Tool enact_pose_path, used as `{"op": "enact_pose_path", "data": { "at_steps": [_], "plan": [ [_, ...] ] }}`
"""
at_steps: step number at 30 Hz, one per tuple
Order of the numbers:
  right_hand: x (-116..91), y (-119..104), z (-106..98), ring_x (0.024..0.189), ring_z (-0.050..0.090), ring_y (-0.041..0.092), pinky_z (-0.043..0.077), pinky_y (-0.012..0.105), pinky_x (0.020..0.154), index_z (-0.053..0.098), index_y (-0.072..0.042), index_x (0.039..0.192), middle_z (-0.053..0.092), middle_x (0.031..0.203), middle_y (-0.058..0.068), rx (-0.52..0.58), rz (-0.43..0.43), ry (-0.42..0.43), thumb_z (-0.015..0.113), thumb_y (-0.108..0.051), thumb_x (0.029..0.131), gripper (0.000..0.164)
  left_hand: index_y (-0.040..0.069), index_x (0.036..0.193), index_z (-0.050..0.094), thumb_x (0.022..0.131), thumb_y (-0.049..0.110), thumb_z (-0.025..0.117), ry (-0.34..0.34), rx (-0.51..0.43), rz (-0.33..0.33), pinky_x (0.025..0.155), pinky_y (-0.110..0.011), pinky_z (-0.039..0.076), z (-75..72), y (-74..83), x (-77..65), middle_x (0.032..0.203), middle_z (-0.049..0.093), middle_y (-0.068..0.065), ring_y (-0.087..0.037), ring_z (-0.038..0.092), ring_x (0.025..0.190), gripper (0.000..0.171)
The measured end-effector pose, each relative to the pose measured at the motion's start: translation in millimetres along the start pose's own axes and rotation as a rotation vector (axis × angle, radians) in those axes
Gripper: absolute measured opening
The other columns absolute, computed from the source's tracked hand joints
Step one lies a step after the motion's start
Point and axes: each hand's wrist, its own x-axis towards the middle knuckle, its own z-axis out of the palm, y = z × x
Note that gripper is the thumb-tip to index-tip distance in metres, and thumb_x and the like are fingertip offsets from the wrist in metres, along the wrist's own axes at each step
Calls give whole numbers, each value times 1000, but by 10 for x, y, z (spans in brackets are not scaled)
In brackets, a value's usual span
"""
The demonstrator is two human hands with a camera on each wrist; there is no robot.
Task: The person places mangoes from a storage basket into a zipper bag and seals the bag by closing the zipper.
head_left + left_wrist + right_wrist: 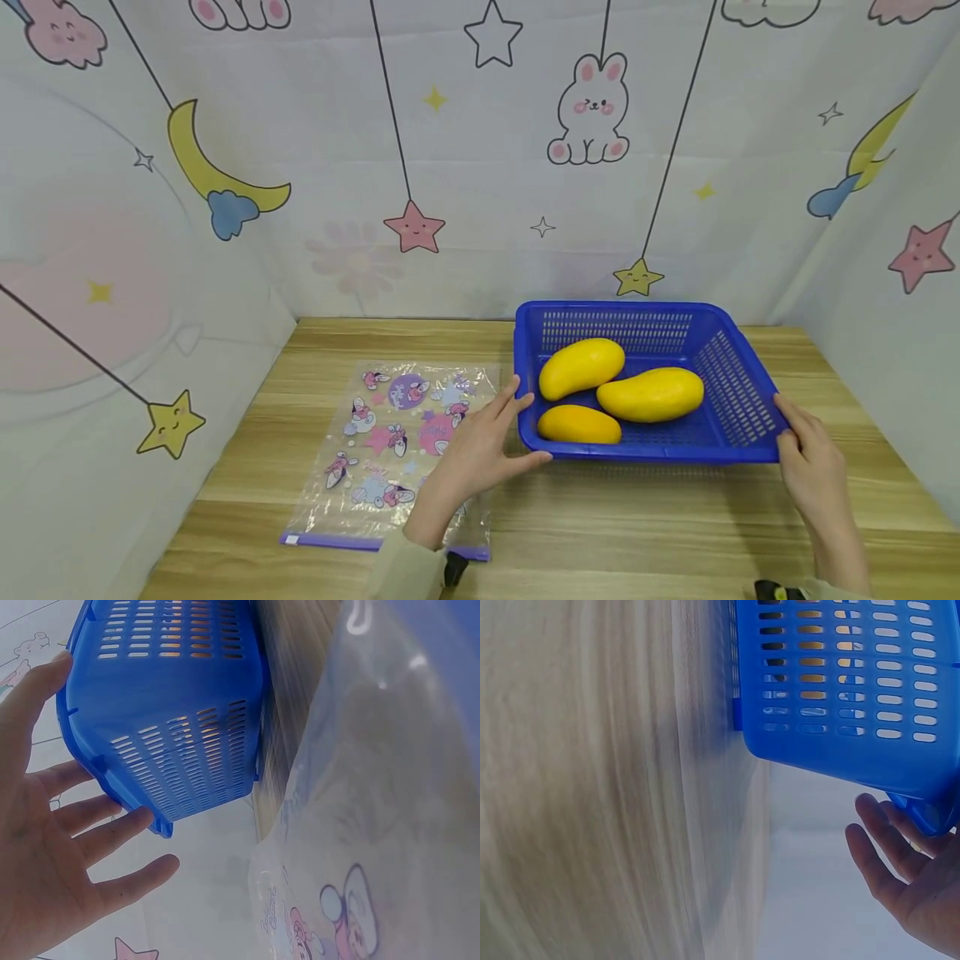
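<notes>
A blue plastic basket (645, 452) with slotted walls stands at the right of the table, holding three yellow mangoes: an upper one (582, 368), a right one (651, 395) and a smaller front one (579, 425). My left hand (480, 446) holds its front left corner, thumb at the front rim and fingers spread along the left rim. In the left wrist view, some fingertips pass behind the rim. At the front right corner, my right hand (813, 467) grips the rim; the right wrist view shows fingers (889, 840) below it.
A clear zip bag (337, 500) printed with pink and purple cartoon figures lies flat left of the basket, partly under my left forearm. Its purple zip edge (337, 542) faces me. Patterned cloth (480, 150) encloses the wooden table (600, 525) at the back and sides.
</notes>
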Motion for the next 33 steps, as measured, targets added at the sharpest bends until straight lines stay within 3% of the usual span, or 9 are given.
{"op": "enact_pose_path", "data": {
  "at_steps": [6, 13, 16, 20, 22, 26, 29, 33],
  "plan": [
    [-9, 45, -7, 134, 31, 54, 25, 64, 109, 33, -10, 149, 36, 147, 31, -11, 1, -3, 28, -11, 99, 50, 22, 148, 37, 84, 68, 57, -3, 3, -2, 112, -59, 34, -1, 8, -9, 162, 17, 2, -27, 34, 144, 82],
    [-34, 109, -36, 141, 26, 36, 18, 37, 119, 34, -13, 149, 34, 151, 24, 14, 12, -20, 31, -16, 101, 49, 22, 149, 37, 84, 67, 56, -5, 9, 3, 113, -59, 32, -3, 17, -30, 163, 16, 2, -26, 34, 144, 81],
    [-41, 131, -50, 141, 28, 26, 22, 20, 112, 35, -17, 149, 35, 153, 14, 1, 24, -20, 33, -19, 101, 48, 22, 149, 37, 84, 68, 56, -7, 3, 2, 114, -58, 31, -7, 21, -42, 163, 15, 2, -28, 34, 144, 82],
    [-42, 149, -70, 137, 31, 10, 26, 2, 90, 37, -21, 148, 37, 153, -2, -8, 36, -18, 37, -22, 101, 47, 22, 149, 36, 84, 68, 56, -6, 5, 5, 115, -57, 30, -10, 19, -50, 163, 15, 0, -31, 33, 144, 82],
    [-37, 150, -75, 130, 32, -2, 28, 1, 81, 39, -22, 147, 39, 151, -8, -6, 39, -10, 39, -22, 101, 47, 22, 149, 37, 84, 68, 56, 1, 14, 12, 116, -57, 29, -15, 19, -50, 163, 15, 0, -31, 32, 144, 82],
    [-39, 137, -66, 116, 31, -17, 29, 0, 75, 40, -24, 147, 41, 149, -7, 8, 44, -1, 40, -22, 100, 47, 21, 149, 37, 84, 68, 56, 10, 32, 19, 118, -54, 28, -27, 17, -51, 163, 17, -1, -28, 27, 147, 82],
    [-41, 133, -50, 113, 31, -19, 30, -1, 76, 40, -25, 147, 42, 148, -2, 23, 44, -1, 40, -23, 100, 46, 22, 149, 35, 84, 68, 56, 11, 45, 19, 118, -54, 27, -26, 12, -58, 163, 16, -1, -27, 25, 148, 83],
    [-57, 136, -34, 113, 32, -19, 29, -3, 80, 40, -25, 147, 42, 148, -4, 49, 55, 15, 39, -22, 101, 46, 23, 151, 32, 84, 68, 56, 17, 54, 30, 117, -55, 27, -20, 6, -63, 163, 15, -2, -30, 26, 147, 84]
  ]
}}
